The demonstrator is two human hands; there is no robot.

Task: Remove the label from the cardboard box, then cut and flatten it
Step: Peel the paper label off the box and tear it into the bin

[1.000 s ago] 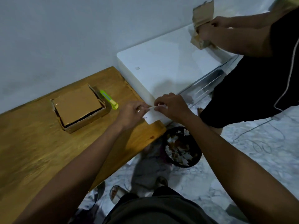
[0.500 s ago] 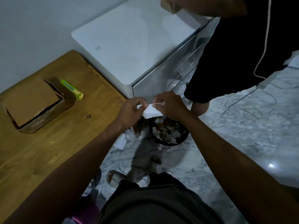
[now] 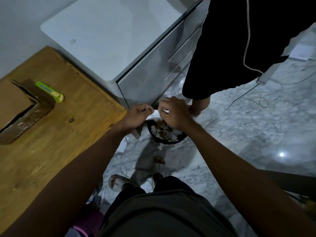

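Both my hands hold a small white label (image 3: 153,114) over a black waste bin (image 3: 166,141) on the floor. My left hand (image 3: 136,115) pinches the label's left end and my right hand (image 3: 172,113) pinches its right end; most of the label is hidden between my fingers. The brown cardboard box (image 3: 18,106) lies on the wooden table (image 3: 68,127) at the far left, partly out of frame. A green utility knife (image 3: 50,91) lies on the table just right of the box.
A white drawer cabinet (image 3: 109,35) stands beyond the table. Another person in black clothes (image 3: 239,40) stands at the right of it, close to the bin. The bin holds several paper scraps. Thin cables lie on the marble floor (image 3: 256,125).
My view has tilted down and my hands have carried the label off the table edge to a spot over the bin. The visible part of the label has shrunk between my fingers.
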